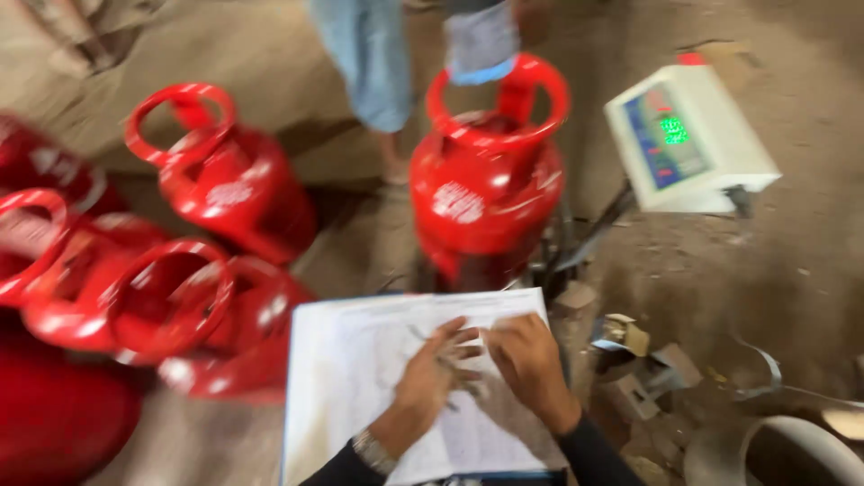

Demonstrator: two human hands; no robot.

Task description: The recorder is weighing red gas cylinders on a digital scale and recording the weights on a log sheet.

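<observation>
Head view, looking down on a dusty floor; the picture is motion-blurred throughout.

Item: clipboard sheet [360, 360], white, rectangular, printed with a faint ruled grid, lying low at centre. Both hands rest on it.

Item: left hand [432, 373], fingers spread slightly apart and flat on the sheet, a metal wristwatch [373, 450] at the wrist, dark sleeve below. A thin pen-like object [445, 364] lies between the two hands; whether the left fingers actually pinch it cannot be told through the blur.

Item: right hand [526, 360], fingers curled loosely together, knuckles up, touching the sheet just beside the left hand (its grip on the thin object is likewise unclear).

Item: gas cylinder [486, 189], red, round-shouldered, with a ring handle on top and a pale oval label patch on its front face. It stands upright just beyond the sheet's far edge, on a low weighing platform.

Item: scale display [688, 139], a white boxy head tilted on a stalk, to the right of that cylinder; blue panel with a small green lit readout.

Item: cylinder cluster [162, 270], several more red cylinders with ring handles at left, some bearing pale label patches, standing close together.

Item: another person's gloved hand [481, 45], gripping the ring of the weighed cylinder, with a leg in light trousers [369, 54] beside it.

Item: scrap pieces [630, 360], pale card and rubble, on the floor right of the sheet.
</observation>
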